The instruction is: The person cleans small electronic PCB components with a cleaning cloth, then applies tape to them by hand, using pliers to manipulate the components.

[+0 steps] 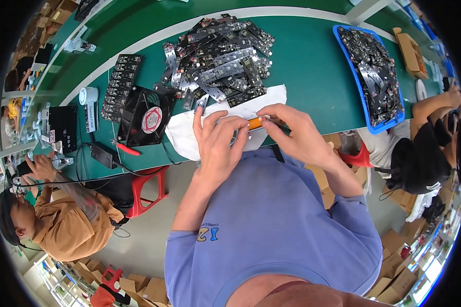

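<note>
Between my two hands, at the table's near edge, is a small orange cylinder [254, 123], its kind unclear. My left hand [221, 135] pinches its left end with thumb and fingers. At its right end, my right hand [291, 128] closes thumb and fingertips; a small pale bit shows there. Under the hands lies a white cloth or paper sheet [184, 135]. Just beyond it a large heap of black and silver circuit-board strips [225, 61] covers the table.
Left of the heap stand a black fan [143, 116], a row of boards [122, 84], red-handled pliers [126, 149] and a black adapter [103, 155] with cables. A blue tray [366, 110] full of boards sits at right. Co-workers sit on both sides.
</note>
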The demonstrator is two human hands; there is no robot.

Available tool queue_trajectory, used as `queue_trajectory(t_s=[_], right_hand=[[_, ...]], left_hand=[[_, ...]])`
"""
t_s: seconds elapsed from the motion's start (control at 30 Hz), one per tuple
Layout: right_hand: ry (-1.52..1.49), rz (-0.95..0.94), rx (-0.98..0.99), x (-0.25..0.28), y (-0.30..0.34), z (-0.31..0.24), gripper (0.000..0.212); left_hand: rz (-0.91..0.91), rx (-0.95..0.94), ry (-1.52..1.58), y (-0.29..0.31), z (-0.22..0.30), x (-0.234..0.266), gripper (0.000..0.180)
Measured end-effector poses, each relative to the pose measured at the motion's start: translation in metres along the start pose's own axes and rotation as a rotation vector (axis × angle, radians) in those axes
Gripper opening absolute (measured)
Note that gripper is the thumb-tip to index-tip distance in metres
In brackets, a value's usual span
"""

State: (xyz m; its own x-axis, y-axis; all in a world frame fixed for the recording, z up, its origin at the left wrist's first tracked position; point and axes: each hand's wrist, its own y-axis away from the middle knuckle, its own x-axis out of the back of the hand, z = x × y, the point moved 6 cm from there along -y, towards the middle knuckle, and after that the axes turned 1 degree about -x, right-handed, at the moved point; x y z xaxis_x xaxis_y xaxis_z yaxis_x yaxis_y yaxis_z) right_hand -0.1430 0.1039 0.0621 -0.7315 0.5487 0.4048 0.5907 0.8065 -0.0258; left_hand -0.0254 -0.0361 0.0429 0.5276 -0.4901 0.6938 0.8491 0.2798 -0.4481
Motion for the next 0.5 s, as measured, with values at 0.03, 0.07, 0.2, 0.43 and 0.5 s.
queue_trajectory(t_s=[0.03, 0.07, 0.2, 0.43, 0.5], right_hand=[[0.002, 0.0, -0.001, -0.0021, 0.0012, 0.0006, 0.02], [0.003, 0.007, -0.011, -0.004, 0.0025, 0.0026, 0.021], [0.001, -0.019, -0.093, -0.0069, 0.0023, 0.003, 0.025], [0.096, 0.008, -0.03, -0.0072, 0.0007, -0.0022, 0.027], [0.099, 0.068, 0.018, -0.006, 0.0021, -0.0029, 0.027]], left_hand=[[0.0, 0.0, 0.002, -0.0001, -0.0003, -0.0005, 0.019], [-0.003, -0.011, -0.001, -0.0003, 0.0001, -0.001, 0.019], [-0.014, -0.022, 0.009, -0.0028, 0.0004, -0.0008, 0.02], [0.004, -0.008, 0.065, -0.0057, -0.0032, -0.0022, 0.019], [0.014, 0.014, 0.079, -0.0064, -0.0029, -0.0019, 0.017]])
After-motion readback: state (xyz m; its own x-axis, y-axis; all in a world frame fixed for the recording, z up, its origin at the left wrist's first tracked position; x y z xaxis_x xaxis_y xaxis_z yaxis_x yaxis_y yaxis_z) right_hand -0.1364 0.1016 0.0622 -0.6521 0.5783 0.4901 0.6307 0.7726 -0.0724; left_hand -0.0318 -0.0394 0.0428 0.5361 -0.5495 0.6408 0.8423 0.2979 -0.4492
